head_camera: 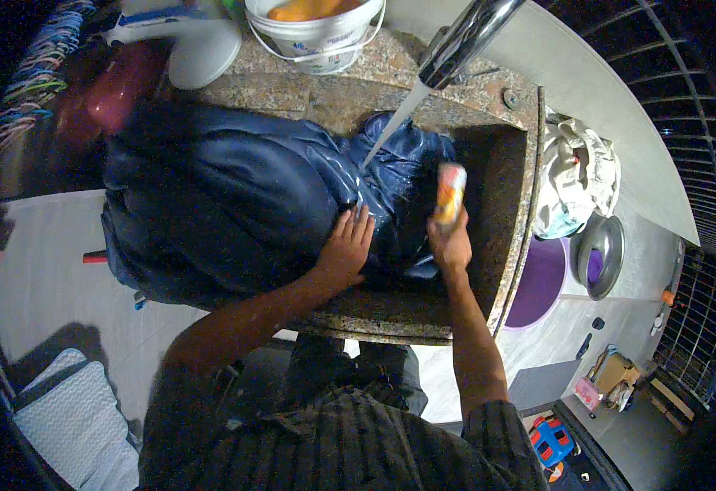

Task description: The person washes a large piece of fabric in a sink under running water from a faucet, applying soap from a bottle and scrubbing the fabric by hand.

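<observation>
A large dark blue garment or cloth [253,178] lies soaked and bunched in the stone sink [499,202], spilling over its left side. Water [398,123] runs onto it from a chrome faucet [456,52]. Flat on the wet fabric rests my left hand [346,245], its fingers spread and holding nothing. My right hand [453,245] grips a small container [450,191] with white, pink and orange colouring, upper end away from me. It is motion-blurred, so its exact kind is unclear. The cloth hides most of the sink floor.
Behind the sink, a white bucket [327,46] with something orange inside stands on the speckled counter [253,92]. Right of the sink are pale cloth [579,178], a purple tub [536,282] and a metal basin [600,258]. Hangers [39,73] hang far left.
</observation>
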The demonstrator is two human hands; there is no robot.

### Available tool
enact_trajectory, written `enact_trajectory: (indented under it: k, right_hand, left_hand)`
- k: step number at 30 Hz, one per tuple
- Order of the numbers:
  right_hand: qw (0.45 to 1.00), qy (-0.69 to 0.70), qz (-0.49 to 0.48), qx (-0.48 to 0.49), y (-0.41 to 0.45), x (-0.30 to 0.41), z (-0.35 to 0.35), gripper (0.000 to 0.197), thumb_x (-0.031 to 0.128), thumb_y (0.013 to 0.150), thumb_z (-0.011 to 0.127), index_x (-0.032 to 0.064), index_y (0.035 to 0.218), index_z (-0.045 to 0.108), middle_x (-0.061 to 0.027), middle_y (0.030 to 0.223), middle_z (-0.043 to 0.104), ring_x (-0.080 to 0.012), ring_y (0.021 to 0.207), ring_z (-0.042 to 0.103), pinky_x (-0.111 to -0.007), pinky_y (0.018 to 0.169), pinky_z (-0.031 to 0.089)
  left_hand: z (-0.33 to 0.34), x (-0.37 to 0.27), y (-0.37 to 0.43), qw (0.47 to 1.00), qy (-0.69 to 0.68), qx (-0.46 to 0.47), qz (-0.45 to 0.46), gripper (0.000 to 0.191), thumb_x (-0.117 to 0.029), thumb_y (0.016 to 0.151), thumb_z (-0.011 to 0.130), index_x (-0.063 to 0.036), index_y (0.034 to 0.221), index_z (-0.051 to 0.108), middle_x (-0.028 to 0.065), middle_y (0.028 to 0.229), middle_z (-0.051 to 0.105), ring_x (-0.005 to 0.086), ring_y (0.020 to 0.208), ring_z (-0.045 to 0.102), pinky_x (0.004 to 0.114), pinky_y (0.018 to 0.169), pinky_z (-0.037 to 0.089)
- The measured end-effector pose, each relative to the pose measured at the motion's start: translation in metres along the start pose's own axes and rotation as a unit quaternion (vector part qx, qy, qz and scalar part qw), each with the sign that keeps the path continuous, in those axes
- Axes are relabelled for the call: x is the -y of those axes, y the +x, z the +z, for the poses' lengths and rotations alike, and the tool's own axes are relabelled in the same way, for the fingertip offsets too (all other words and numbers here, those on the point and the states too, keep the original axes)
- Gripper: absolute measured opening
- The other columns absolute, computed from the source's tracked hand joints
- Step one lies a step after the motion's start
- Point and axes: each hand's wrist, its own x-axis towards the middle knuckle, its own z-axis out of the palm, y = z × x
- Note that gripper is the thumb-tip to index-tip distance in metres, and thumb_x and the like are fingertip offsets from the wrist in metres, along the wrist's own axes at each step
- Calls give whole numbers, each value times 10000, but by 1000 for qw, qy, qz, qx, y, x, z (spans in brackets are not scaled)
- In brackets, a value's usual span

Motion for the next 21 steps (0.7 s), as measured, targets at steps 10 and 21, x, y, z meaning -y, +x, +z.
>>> enact_trajectory:
  k: [10,21]
  right_hand:
    - [960,-206,-184,54,-60,22,2,1241,366,657,886,105,1577,95,-258,1539,286,-431,1436,292,-565,1141,304]
    - [952,106,-287,-18,72,56,-31,636,134,638,670,8,1259,615,-269,1025,696,-431,960,679,-446,874,542]
  left_hand:
    - [84,65,87,971,73,37,-224,209,-200,872,576,-114,1034,676,83,1065,645,291,1009,612,494,917,505]
    - [-108,108,98,782,-447,354,-254,681,-446,655,737,67,1090,630,179,1031,676,272,943,625,360,795,501]
